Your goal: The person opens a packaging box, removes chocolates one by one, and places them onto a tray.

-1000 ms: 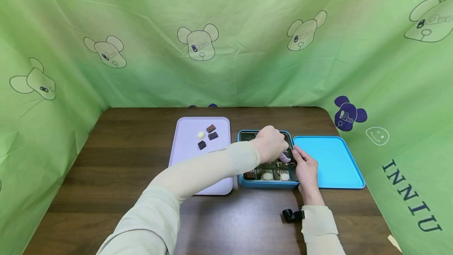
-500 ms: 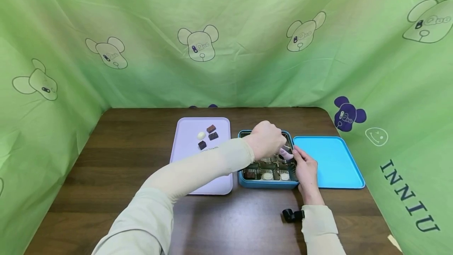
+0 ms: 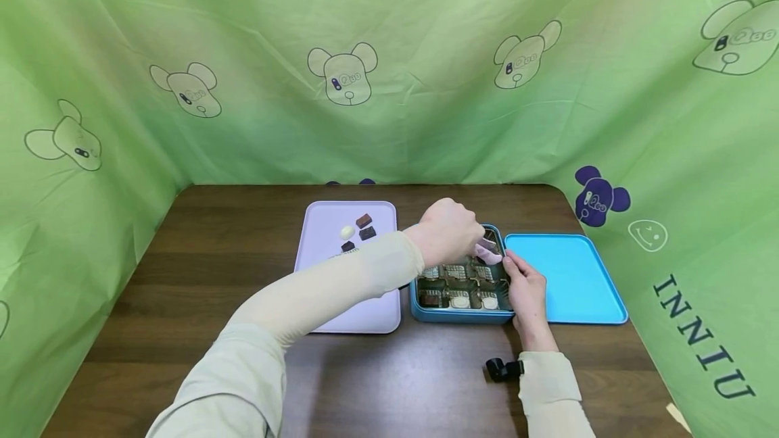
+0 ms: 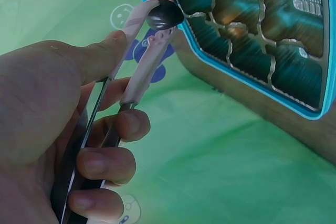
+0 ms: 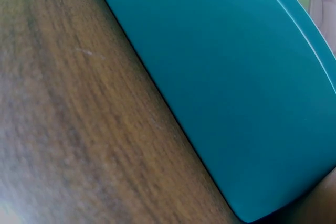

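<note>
My left hand [image 3: 449, 232] holds a pair of metal tongs with pale pink tips [image 4: 142, 77], its thumb on one arm and its fingers curled round the other. Between those tips sits a round, dark chocolate [image 4: 165, 15], beside the box rim in the left wrist view. The blue box [image 3: 462, 316] contains a divided plastic insert. Its front row bears a dark chocolate [image 3: 431, 300] and two white ones, a white chocolate [image 3: 460, 301] in the middle and another white chocolate [image 3: 489, 303] to its right. My right hand [image 3: 527, 293] grips the box's right side. My left hand hides the box's far-left part.
Left of the box lies a lilac tray [image 3: 313, 235] with a white chocolate [image 3: 347, 232] and a few dark ones. A bright blue lid [image 3: 572, 282] lies to the right. Green cloth [image 3: 414, 140] hangs behind the wooden table [image 3: 231, 235].
My left hand has moved left and away from me, with the tongs' tips shifting towards the box's far-right part. More of the insert's middle row shows. The right hand stays at the box.
</note>
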`<state>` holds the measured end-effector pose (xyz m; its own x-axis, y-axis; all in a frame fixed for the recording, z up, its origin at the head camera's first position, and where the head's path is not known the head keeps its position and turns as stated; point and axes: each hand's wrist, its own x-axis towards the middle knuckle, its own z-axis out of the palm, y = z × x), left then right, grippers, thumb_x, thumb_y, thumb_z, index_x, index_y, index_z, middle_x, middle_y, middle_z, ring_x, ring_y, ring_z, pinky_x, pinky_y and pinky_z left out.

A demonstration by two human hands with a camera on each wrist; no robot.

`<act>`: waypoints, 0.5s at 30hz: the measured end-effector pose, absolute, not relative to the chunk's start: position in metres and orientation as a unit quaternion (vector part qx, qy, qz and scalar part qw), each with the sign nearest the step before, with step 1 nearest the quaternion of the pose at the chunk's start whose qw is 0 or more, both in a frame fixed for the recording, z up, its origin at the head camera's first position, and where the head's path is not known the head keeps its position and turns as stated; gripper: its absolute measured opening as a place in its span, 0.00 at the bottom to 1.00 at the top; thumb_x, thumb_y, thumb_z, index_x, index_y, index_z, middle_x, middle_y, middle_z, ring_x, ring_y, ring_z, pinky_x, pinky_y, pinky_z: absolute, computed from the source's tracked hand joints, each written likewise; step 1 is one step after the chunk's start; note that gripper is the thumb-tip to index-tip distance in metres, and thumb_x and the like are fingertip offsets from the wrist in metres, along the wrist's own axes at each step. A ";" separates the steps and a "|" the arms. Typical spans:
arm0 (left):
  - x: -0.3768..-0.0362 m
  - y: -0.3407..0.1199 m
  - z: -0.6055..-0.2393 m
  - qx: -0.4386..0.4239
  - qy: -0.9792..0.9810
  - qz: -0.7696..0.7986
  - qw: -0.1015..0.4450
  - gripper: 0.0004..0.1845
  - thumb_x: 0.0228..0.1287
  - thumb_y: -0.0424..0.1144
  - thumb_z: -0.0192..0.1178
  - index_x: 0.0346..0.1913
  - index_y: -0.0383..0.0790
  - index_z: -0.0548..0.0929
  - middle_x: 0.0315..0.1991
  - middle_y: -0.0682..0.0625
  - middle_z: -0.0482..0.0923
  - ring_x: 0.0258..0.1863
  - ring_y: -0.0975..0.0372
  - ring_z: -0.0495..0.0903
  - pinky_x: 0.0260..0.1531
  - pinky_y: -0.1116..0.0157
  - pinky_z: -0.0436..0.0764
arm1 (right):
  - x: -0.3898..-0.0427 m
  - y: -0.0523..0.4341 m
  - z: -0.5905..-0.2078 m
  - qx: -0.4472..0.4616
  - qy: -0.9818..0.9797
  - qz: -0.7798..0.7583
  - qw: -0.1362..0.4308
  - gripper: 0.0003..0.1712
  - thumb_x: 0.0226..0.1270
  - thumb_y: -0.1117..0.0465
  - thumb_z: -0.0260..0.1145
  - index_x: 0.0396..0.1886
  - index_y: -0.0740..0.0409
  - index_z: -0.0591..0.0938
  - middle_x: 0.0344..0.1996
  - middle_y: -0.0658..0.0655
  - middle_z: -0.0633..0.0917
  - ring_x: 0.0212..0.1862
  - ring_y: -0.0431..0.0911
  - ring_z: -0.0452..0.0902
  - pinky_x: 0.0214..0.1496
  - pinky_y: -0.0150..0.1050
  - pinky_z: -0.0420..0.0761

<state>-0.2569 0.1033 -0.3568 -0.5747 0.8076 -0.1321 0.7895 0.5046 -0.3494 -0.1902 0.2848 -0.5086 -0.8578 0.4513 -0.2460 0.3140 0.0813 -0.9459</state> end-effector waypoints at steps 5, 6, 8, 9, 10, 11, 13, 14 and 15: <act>-0.259 0.094 -0.352 -0.453 -0.874 0.172 0.044 0.17 0.73 0.62 0.54 0.45 0.59 0.88 0.40 0.59 0.87 0.33 0.62 0.84 0.32 0.60 0.82 | -0.191 0.285 -0.508 -0.260 -0.735 0.624 0.055 0.29 0.81 0.48 0.53 0.75 0.55 0.70 0.75 0.57 0.66 0.77 0.50 0.57 0.76 0.49 0.58; -0.259 0.092 -0.351 -0.451 -0.875 0.170 0.048 0.17 0.73 0.62 0.54 0.45 0.59 0.88 0.40 0.59 0.87 0.33 0.62 0.83 0.32 0.60 0.82 | -0.191 0.285 -0.508 -0.260 -0.735 0.623 0.056 0.29 0.81 0.48 0.53 0.75 0.55 0.70 0.75 0.57 0.66 0.76 0.50 0.57 0.76 0.49 0.59; -0.260 0.088 -0.348 -0.449 -0.876 0.166 0.054 0.16 0.73 0.62 0.54 0.44 0.59 0.88 0.39 0.59 0.87 0.33 0.62 0.83 0.31 0.60 0.81 | -0.191 0.285 -0.509 -0.259 -0.735 0.624 0.058 0.29 0.81 0.48 0.53 0.75 0.56 0.69 0.75 0.57 0.67 0.76 0.50 0.58 0.76 0.49 0.59; -0.260 0.086 -0.347 -0.448 -0.877 0.163 0.056 0.16 0.73 0.61 0.54 0.43 0.59 0.88 0.39 0.59 0.87 0.32 0.62 0.83 0.31 0.60 0.81 | -0.192 0.285 -0.510 -0.260 -0.735 0.623 0.058 0.29 0.81 0.48 0.53 0.75 0.56 0.69 0.75 0.57 0.67 0.76 0.50 0.58 0.76 0.49 0.59; -0.261 0.084 -0.346 -0.448 -0.877 0.162 0.058 0.16 0.73 0.61 0.54 0.43 0.59 0.88 0.39 0.59 0.86 0.32 0.62 0.83 0.31 0.60 0.81 | -0.192 0.285 -0.510 -0.260 -0.736 0.623 0.059 0.29 0.81 0.48 0.53 0.75 0.56 0.69 0.75 0.57 0.67 0.76 0.50 0.58 0.76 0.48 0.60; -0.261 0.083 -0.345 -0.448 -0.878 0.161 0.060 0.16 0.73 0.61 0.55 0.42 0.59 0.88 0.38 0.59 0.86 0.32 0.62 0.83 0.31 0.60 0.82 | -0.192 0.285 -0.511 -0.259 -0.735 0.623 0.060 0.29 0.81 0.49 0.53 0.75 0.56 0.69 0.75 0.57 0.67 0.76 0.50 0.58 0.76 0.48 0.60; -0.262 0.079 -0.343 -0.446 -0.879 0.157 0.061 0.16 0.74 0.61 0.54 0.41 0.58 0.87 0.37 0.59 0.86 0.31 0.63 0.82 0.30 0.60 0.82 | -0.192 0.285 -0.511 -0.262 -0.734 0.623 0.060 0.29 0.81 0.49 0.53 0.75 0.56 0.69 0.75 0.57 0.67 0.76 0.50 0.58 0.76 0.48 0.59; -0.263 0.077 -0.343 -0.445 -0.880 0.156 0.062 0.17 0.74 0.61 0.53 0.40 0.58 0.87 0.36 0.59 0.86 0.30 0.63 0.81 0.29 0.60 0.82 | -0.192 0.285 -0.511 -0.263 -0.735 0.622 0.060 0.29 0.81 0.49 0.53 0.75 0.56 0.69 0.75 0.57 0.67 0.76 0.50 0.58 0.76 0.48 0.59; -0.263 0.076 -0.342 -0.443 -0.881 0.154 0.062 0.18 0.74 0.61 0.53 0.39 0.57 0.87 0.35 0.59 0.85 0.29 0.64 0.81 0.29 0.60 0.82 | -0.192 0.285 -0.511 -0.264 -0.734 0.623 0.060 0.29 0.81 0.49 0.53 0.75 0.56 0.69 0.75 0.57 0.66 0.77 0.50 0.57 0.76 0.47 0.58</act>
<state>-0.2630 0.0756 -0.3419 -0.5990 0.8002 -0.0277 0.7621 0.5592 -0.3262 -0.1915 0.2847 -0.5114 -0.8537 0.4623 -0.2396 0.3121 0.0859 -0.9462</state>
